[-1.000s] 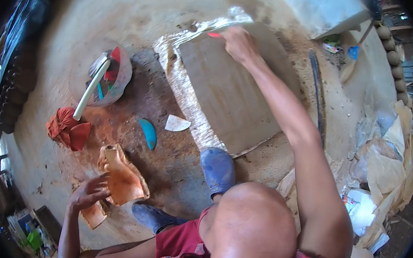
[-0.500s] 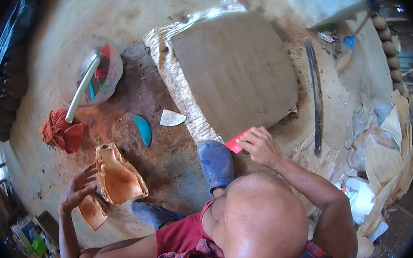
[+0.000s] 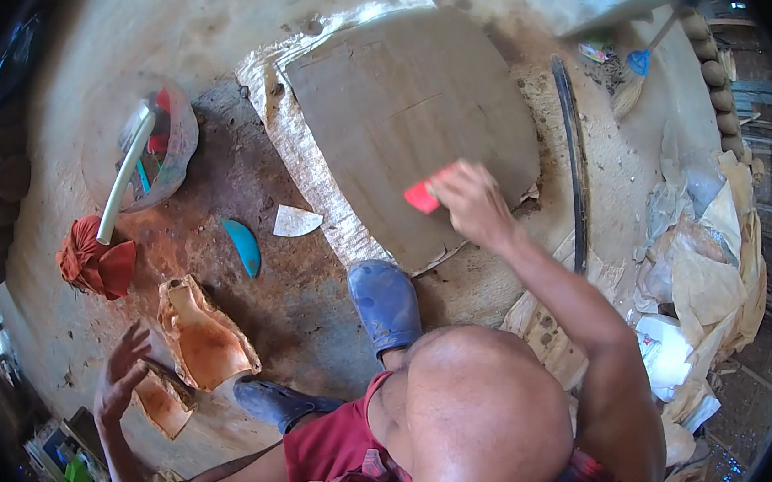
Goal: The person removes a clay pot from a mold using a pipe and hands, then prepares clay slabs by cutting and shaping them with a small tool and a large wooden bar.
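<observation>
A wide slab of grey-brown clay [image 3: 390, 94] lies flat on a pale, crinkled sheet [image 3: 297, 155] on the floor. My right hand [image 3: 476, 205], slightly blurred, grips a red scraper [image 3: 421, 196] over the slab's near part; I cannot tell if its edge touches the clay. Off to the left, my left hand [image 3: 122, 374] has its fingers apart and holds nothing. Beside it are two orange-stained, hollow pieces that look like moulds, a larger one [image 3: 212, 341] and a smaller one [image 3: 164, 401].
A teal curved scraper [image 3: 241, 248] and a white one [image 3: 297, 222] lie left of the slab. Farther left are a clear basin [image 3: 188, 141] with tools and a red cloth [image 3: 100, 257]. A dark strip [image 3: 570, 156], a broom [image 3: 632, 79] and crumpled sheets [image 3: 714, 270] are on the right.
My right hand has moved forward with the red scraper, from the slab's near edge to over the clay. My left hand stays open near the mould-like pieces. The whole view has shifted slightly.
</observation>
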### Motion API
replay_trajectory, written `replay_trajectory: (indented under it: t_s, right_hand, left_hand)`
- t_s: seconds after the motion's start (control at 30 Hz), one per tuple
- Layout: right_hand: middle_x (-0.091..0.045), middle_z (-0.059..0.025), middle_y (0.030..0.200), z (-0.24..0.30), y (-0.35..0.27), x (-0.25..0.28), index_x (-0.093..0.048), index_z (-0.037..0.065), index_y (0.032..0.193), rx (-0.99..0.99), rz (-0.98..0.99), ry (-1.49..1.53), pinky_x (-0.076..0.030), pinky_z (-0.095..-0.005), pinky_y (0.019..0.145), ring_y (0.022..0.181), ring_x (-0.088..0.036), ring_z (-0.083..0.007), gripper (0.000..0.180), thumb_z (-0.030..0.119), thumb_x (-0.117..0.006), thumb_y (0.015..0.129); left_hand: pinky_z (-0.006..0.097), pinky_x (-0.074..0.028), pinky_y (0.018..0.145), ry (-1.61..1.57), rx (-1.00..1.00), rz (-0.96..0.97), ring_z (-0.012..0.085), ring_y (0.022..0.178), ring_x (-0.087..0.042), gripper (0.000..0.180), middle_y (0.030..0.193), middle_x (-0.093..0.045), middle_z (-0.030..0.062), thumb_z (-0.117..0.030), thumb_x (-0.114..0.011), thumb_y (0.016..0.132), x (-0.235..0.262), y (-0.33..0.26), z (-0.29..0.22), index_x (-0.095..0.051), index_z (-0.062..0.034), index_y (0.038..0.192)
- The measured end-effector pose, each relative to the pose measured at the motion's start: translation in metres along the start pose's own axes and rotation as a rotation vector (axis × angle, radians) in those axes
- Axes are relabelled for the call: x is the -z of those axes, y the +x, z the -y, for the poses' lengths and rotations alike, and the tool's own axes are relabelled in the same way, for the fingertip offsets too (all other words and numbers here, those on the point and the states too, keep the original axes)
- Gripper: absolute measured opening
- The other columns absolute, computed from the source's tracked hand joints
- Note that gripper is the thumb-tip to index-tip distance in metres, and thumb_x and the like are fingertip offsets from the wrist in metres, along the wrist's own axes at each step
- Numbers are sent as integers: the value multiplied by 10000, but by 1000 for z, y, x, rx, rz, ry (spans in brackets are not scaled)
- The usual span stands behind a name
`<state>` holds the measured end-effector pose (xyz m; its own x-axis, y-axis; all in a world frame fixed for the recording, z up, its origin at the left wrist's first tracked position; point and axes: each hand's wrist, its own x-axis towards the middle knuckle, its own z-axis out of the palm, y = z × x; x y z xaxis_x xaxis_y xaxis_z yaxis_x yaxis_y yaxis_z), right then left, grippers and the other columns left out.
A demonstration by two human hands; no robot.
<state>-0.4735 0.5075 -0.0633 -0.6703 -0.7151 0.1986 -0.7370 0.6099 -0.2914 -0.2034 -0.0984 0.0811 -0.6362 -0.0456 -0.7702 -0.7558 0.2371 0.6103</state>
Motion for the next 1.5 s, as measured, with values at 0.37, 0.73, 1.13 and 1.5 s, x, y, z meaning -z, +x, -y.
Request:
replay_trajectory:
  t_s: [0.37,0.73,1.13,1.5]
  right_hand:
    - [-719,-107,978,-43,-72,39,-762,45,945,-598,-266,-54,-531,-433,872,977,-684,-307,102,37,-667,911]
    - [-627,-110,896,121,-38,-24,-735,25,980,-459,-158,54,-536,-433,724,870,-644,-303,102,26,-686,891]
    - [-609,-172,821,166,-27,-34,-708,16,850,-608,-155,-139,-554,-511,660,738,-695,-364,166,89,-641,984]
    - [-695,-177,975,186,-57,78,-701,22,986,-697,-537,-35,-583,-488,753,858,-710,-412,94,109,-676,958]
  left_hand:
    - [501,-398,1185,37,47,131,370,1433,-507,1144,1628,-473,194,-530,-862,823,-18,19,-7,-283,-56,1687]
    - [509,-444,1166,343,23,187,352,1452,-523,966,1589,-541,178,-388,-915,828,-41,-9,-28,-454,-49,1606]
    - [486,-492,1103,729,-671,288,399,1359,-610,868,1474,-622,245,-320,-875,854,-74,48,-122,-481,-100,1596]
    - [448,-417,1193,292,-581,627,302,1417,-542,808,1563,-555,190,-128,-785,952,-96,115,-170,-372,-4,1636]
